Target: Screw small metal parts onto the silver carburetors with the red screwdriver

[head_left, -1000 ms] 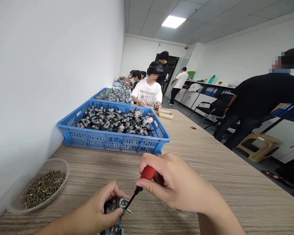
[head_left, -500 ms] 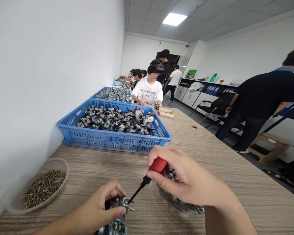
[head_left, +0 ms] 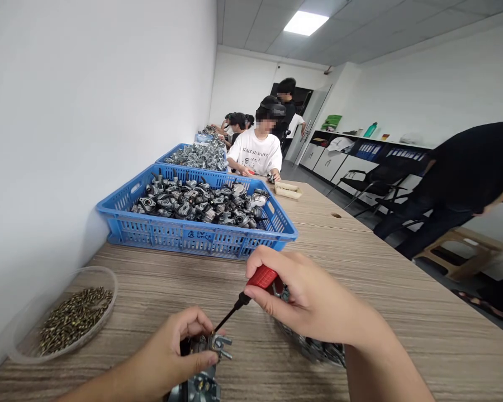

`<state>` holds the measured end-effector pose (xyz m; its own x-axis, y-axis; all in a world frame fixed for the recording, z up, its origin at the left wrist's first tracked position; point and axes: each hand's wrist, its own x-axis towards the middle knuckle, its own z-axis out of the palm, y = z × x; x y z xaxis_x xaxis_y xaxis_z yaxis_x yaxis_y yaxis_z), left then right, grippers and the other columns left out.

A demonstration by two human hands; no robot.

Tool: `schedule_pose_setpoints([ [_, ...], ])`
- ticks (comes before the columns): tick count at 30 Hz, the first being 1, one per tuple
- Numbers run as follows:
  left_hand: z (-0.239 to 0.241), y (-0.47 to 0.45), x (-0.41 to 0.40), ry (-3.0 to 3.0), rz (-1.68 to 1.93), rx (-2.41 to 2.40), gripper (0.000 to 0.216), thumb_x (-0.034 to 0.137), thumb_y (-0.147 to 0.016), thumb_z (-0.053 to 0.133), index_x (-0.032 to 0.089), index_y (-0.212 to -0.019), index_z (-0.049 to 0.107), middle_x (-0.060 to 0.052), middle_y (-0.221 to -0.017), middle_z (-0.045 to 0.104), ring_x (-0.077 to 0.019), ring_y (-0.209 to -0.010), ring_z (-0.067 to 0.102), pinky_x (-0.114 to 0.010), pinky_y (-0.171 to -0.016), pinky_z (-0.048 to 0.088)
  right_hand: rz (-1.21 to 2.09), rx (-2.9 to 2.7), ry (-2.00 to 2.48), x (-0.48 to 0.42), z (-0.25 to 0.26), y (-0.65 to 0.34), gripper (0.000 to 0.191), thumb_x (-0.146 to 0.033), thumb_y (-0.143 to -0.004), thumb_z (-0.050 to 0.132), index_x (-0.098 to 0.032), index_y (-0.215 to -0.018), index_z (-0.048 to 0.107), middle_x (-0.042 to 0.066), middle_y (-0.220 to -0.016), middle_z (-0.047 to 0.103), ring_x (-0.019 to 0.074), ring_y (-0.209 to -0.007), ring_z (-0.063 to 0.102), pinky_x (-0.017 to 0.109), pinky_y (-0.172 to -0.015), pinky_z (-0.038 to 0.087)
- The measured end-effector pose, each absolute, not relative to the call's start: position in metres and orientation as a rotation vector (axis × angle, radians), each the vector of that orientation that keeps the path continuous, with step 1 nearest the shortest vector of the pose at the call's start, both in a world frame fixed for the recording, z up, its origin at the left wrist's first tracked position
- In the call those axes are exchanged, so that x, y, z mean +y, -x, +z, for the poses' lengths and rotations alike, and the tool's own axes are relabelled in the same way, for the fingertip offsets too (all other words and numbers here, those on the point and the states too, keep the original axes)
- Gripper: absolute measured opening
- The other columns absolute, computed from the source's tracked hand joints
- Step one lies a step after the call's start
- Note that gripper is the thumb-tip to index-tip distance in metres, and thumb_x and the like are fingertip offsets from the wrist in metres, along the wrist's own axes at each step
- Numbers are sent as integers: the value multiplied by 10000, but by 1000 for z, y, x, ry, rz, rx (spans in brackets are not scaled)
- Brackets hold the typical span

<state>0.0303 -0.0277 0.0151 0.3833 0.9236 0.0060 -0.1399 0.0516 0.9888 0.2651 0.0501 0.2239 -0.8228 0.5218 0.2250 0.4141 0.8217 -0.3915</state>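
Note:
My left hand (head_left: 180, 346) is closed around a metal carburetor (head_left: 199, 385) low in the view, thumb and fingers gripping its upper end. In my right hand (head_left: 302, 301) is a screwdriver with a red handle (head_left: 262, 277) and a black shaft. Its tip points down to the left and meets the carburetor's top beside a small brass-coloured screw, close to my left fingertips. Part of the carburetor is hidden by my left hand. Under my right hand, partly covered, a clear container (head_left: 314, 349) holds small metal parts.
A clear plastic bowl of brass-coloured screws (head_left: 75, 321) stands at the left by the wall. Ahead is a blue crate (head_left: 201, 240) full of carburetors, with another blue crate (head_left: 163, 159) behind. A co-worker (head_left: 254, 151) sits beyond, near a cream tray (head_left: 288, 191).
The screwdriver tip has shifted slightly left on the carburetor, from its forked metal part to the small screw. My right hand moved left with it. At the right, a standing person has bent lower.

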Motion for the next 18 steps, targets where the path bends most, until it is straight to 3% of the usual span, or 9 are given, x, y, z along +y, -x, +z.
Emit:
schedule_pose_setpoints([
  [18, 24, -30, -31, -1268, 951, 916, 393, 449, -872, 912, 221, -977, 611, -179, -1223, 845, -383, -1294, 735, -486, -1075, 512, 482, -2679, 706, 51, 223, -267, 110, -302, -1076, 640, -245, -1030, 558, -39, -821, 715, 142, -669, 610, 289, -621, 414],
])
